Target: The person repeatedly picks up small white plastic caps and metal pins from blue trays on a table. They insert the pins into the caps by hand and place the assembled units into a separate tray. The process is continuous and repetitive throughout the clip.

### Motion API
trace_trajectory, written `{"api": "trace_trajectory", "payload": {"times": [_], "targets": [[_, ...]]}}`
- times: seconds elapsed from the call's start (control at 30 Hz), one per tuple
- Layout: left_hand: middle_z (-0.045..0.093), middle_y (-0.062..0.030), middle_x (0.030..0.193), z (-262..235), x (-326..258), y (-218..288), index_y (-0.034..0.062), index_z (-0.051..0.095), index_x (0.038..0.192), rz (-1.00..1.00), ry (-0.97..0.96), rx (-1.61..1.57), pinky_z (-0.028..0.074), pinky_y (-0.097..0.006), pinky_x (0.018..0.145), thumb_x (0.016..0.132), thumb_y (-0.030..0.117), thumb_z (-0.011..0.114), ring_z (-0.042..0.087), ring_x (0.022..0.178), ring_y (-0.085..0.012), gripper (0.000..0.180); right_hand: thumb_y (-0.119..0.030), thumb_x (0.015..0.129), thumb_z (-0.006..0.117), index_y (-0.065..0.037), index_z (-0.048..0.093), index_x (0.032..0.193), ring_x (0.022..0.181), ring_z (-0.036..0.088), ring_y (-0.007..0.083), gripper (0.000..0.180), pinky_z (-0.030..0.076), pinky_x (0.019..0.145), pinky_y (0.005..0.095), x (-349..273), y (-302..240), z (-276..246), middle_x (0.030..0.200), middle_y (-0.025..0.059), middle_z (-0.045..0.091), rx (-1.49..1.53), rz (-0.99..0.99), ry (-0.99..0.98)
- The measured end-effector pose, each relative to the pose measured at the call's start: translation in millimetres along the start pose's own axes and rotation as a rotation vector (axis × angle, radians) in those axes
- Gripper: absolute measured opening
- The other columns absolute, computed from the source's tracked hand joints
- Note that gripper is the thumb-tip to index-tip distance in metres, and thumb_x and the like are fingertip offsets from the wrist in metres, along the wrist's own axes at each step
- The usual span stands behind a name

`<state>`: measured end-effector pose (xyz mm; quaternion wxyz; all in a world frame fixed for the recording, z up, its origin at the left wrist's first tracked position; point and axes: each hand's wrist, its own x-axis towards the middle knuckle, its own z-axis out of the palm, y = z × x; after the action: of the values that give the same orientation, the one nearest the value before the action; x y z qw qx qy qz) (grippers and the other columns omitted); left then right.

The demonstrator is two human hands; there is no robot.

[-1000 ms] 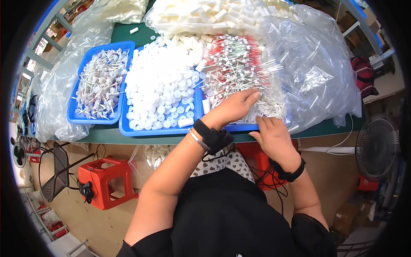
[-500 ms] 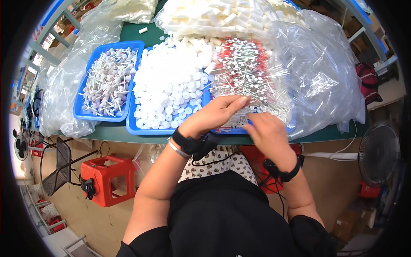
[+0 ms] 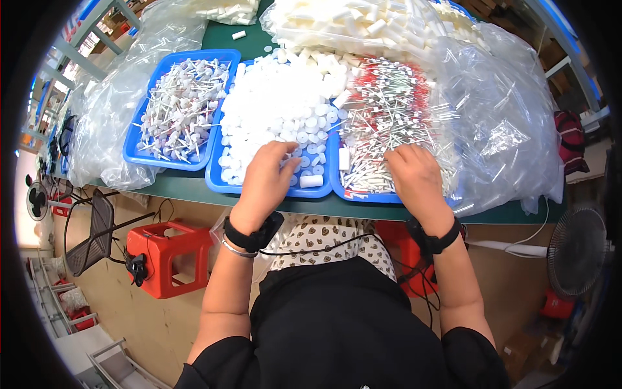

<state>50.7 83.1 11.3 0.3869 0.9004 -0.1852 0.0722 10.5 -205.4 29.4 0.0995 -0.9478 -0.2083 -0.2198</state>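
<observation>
My left hand point(image 3: 267, 176) is over the middle blue tray point(image 3: 220, 184), at its pile of small white plastic discs point(image 3: 249, 126). Its thumb and forefinger are apart, with discs around the tips. My right hand point(image 3: 418, 175) rests on the right blue tray's heap of thin sticks point(image 3: 382, 120), some with red parts and white ends. The fingers of that hand are curled down and close together, and anything between their tips is hidden. A white cylinder point(image 3: 311, 181) lies on the middle tray's front edge, and another white cylinder point(image 3: 344, 159) stands between the two trays.
A left blue tray point(image 3: 133, 152) is heaped with sticks bearing pale caps point(image 3: 184, 107). Clear bags bulge at the left point(image 3: 107, 123) and right point(image 3: 499, 123). A bag of cream cylinders point(image 3: 363, 29) lies behind. Below the green table edge are a red stool point(image 3: 155, 259) and a fan point(image 3: 578, 243).
My hands were together above the right tray and have parted. The left has gone left to the discs; the right has come down onto the sticks. The whole scene has shifted slightly right.
</observation>
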Motion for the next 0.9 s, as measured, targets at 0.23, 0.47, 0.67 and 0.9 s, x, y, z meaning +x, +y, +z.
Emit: {"api": "trace_trajectory", "payload": {"times": [0.23, 0.47, 0.67, 0.9], "targets": [[0.064, -0.0132, 0.099, 15, -3, -2, 0.0009, 0.068, 0.102, 0.169, -0.082, 0.192, 0.048, -0.041, 0.085, 0.077, -0.002, 0.065, 0.056, 0.095, -0.0339, 0.026, 0.0, 0.075, 0.06, -0.006, 0.06, 0.081, 0.076, 0.057, 0.0271, 0.008, 0.046, 0.072, 0.0368, 2, -1, 5, 0.079, 0.0089, 0.055, -0.036, -0.044, -0.066], [0.064, -0.0143, 0.093, 13, 5, -6, 0.0002, 0.068, 0.099, 0.156, -0.129, 0.282, 0.049, -0.041, 0.079, 0.08, -0.002, 0.062, 0.057, 0.089, -0.0344, 0.02, -0.004, 0.093, 0.059, 0.0, 0.06, 0.099, 0.081, 0.07, 0.0222, 0.007, 0.052, 0.073, 0.0286, -8, -7, -14, 0.093, 0.01, 0.068, 0.853, 0.549, 0.074], [0.066, -0.0076, 0.09, 14, 7, 5, 0.0, 0.068, 0.097, -0.015, 0.051, -0.134, 0.052, -0.032, 0.069, 0.09, 0.004, 0.064, 0.063, 0.077, -0.0211, 0.009, -0.009, 0.097, 0.059, -0.001, 0.059, 0.107, 0.084, 0.07, 0.0159, 0.012, 0.052, 0.073, 0.0254, -10, -15, -17, 0.09, 0.0077, 0.068, 1.384, 0.799, 0.196], [0.067, -0.0065, 0.101, 24, -3, 44, -0.0008, 0.057, 0.124, -0.568, -0.173, -1.209, 0.052, -0.023, 0.076, 0.096, 0.014, 0.065, 0.063, 0.082, -0.0105, 0.033, -0.009, 0.092, 0.067, 0.005, 0.062, 0.111, 0.064, 0.059, 0.01, 0.024, 0.047, 0.06, 0.0267, -18, -13, -2, 0.077, 0.0046, 0.066, 0.757, 0.664, -0.06]]}}
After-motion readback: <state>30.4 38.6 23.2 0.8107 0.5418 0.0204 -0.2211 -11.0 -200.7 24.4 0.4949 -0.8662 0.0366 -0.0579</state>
